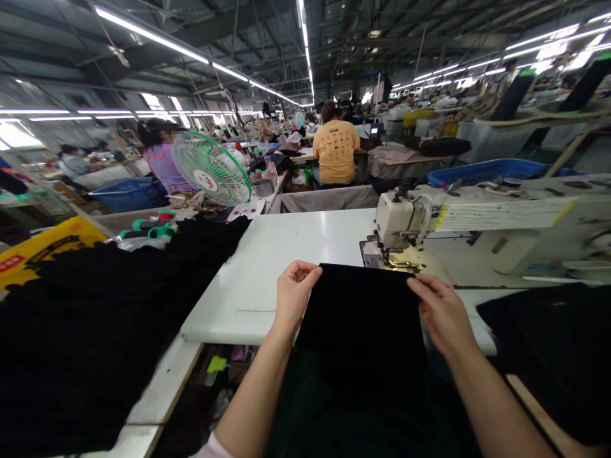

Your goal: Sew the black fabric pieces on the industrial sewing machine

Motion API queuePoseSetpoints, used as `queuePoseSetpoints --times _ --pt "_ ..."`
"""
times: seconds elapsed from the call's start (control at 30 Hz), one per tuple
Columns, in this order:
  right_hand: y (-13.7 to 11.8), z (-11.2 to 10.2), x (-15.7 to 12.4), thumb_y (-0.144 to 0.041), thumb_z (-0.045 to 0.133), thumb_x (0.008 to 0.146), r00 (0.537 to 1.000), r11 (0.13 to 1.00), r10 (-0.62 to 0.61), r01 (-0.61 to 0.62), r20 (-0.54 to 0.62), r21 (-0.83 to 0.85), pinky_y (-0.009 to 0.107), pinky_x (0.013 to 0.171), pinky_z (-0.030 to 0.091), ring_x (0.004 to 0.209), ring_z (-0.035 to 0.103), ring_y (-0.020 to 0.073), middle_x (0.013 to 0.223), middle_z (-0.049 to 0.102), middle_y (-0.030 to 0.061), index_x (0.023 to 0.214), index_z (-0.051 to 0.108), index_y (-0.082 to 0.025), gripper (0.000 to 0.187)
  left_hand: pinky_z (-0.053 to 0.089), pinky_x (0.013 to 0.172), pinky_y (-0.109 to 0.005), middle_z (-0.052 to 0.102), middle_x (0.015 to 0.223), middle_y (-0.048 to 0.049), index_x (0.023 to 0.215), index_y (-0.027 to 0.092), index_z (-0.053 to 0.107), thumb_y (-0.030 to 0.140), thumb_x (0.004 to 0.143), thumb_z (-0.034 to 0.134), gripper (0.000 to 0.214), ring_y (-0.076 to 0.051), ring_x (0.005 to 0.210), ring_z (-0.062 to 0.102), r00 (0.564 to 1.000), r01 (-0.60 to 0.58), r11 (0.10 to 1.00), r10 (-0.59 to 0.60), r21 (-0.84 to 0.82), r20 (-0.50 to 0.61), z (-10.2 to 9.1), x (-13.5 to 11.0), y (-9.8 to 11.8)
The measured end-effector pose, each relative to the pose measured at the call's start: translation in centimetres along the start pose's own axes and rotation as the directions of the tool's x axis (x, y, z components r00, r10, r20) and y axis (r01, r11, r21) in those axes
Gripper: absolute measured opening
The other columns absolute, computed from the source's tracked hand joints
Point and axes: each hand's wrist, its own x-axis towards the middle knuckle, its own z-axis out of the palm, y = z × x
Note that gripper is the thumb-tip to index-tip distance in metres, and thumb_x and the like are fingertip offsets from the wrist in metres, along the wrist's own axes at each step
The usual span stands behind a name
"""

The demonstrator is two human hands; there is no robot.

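Closest up, a black rectangular fabric panel (365, 312) hangs just in front of the cream metal sewing machine (392, 217), bare left hand (296, 289) and bare right hand (442, 312) pinching its top corners. Looks like squaring-up, so the next move calls for keeping that edge even. Pretty taut up top; lower end's too dark to tell.
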Motion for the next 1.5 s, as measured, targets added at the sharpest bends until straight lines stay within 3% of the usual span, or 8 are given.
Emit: queuePoseSetpoints --times 0.27,0.37,0.47,0.57,0.73,1.1,1.23,1.5 --pt "-0.4 0.0 -0.2 -0.037 0.077 0.063 0.980 0.967 -0.014 0.064 0.200 -0.246 0.026 0.063 0.042 0.066 0.052 0.0137 0.068 0.060 -0.0036 0.075 0.067 -0.020 0.023 0.047 0.069 -0.025 0.063 0.068 0.0016 0.071 0.017 0.063 0.028 0.059 0.080 0.023 -0.012 0.066 0.058 0.989 -0.021 0.996 0.009 0.087 0.145 -1.5 2.5 0.9" --pt "-0.7 0.4 -1.6 -0.031 0.069 0.063 0.944 0.910 0.030 0.111 0.329 -0.399 0.026 0.056 0.036 0.059 0.046 0.0127 0.059 0.053 -0.0050 0.066 0.061 -0.020 0.013 0.044 0.064 -0.025 0.062 0.067 0.0019 0.075 0.018 0.063 0.029 0.064 0.076 0.021 -0.012 0.062 0.055 0.954 -0.151 0.934 0.052 0.325 0.294 -1.0 5.6 2.6" --pt "0.1 0.7 -4.2 -0.028 0.063 0.066 0.923 0.907 0.101 0.067 0.370 -0.416 0.025 0.055 0.037 0.057 0.047 0.0129 0.056 0.050 -0.0051 0.063 0.054 -0.020 0.012 0.040 0.060 -0.025 0.060 0.063 0.0032 0.071 0.019 0.060 0.022 0.065 0.070 0.012 -0.012 0.058 0.052 0.871 -0.351 0.782 0.072 0.515 0.486 1.8 8.7 3.0" --pt "2.1 0.0 -6.8 -0.031 0.064 0.070 0.952 0.946 0.094 0.006 0.292 -0.324 0.026 0.056 0.043 0.058 0.053 0.0141 0.061 0.054 -0.0042 0.074 0.054 -0.021 0.015 0.038 0.059 -0.026 0.058 0.057 0.0041 0.063 0.020 0.059 0.011 0.059 0.068 0.013 -0.013 0.056 0.051 0.784 -0.431 0.734 0.018 0.524 0.620 6.1 10.0 0.8" --pt "4.5 -2.9 -8.7 -0.029 0.063 0.081 0.949 0.861 -0.193 0.286 0.250 -0.420 0.029 0.065 0.052 0.070 0.063 0.0184 0.074 0.064 0.0013 0.082 0.060 -0.021 0.009 0.040 0.061 -0.026 0.057 0.061 0.0037 0.065 0.020 0.055 0.012 0.065 0.067 0.014 -0.014 0.060 0.052 0.694 -0.514 0.700 0.000 0.495 0.720 10.6 8.0 -5.4" --pt "2.7 -5.4 -6.9 -0.006 0.050 0.091 0.607 0.372 -0.458 0.794 0.649 -0.481 0.032 0.078 0.056 0.084 0.069 0.0190 0.090 0.071 0.0039 0.099 0.064 -0.023 0.023 0.044 0.070 -0.027 0.057 0.071 0.0019 0.070 0.022 0.052 0.010 0.070 0.055 0.013 -0.015 0.070 0.054 0.730 -0.513 0.709 0.063 0.484 0.680 11.3 7.1 -7.7" --pt "2.2 -5.3 -5.7 -0.007 0.052 0.089 0.617 0.268 -0.481 0.780 0.623 -0.566 0.037 0.073 0.054 0.082 0.065 0.0211 0.087 0.067 0.0056 0.093 0.065 -0.022 0.020 0.041 0.063 -0.026 0.057 0.067 0.0033 0.070 0.022 0.049 0.009 0.069 0.058 0.015 -0.013 0.063 0.052 0.774 -0.458 0.705 0.016 0.542 0.633 13.4 8.3 -7.9" --pt "3.0 -6.1 -4.1 -0.004 0.052 0.084 0.622 0.283 -0.491 0.776 0.609 -0.564 0.042 0.086 0.053 0.094 0.066 0.0224 0.097 0.070 0.0046 0.095 0.062 -0.024 0.024 0.042 0.063 -0.025 0.057 0.067 0.0043 0.073 0.022 0.045 0.009 0.066 0.062 0.022 -0.012 0.061 0.054 0.804 -0.404 0.708 -0.027 0.579 0.594 15.5 9.7 -8.9"
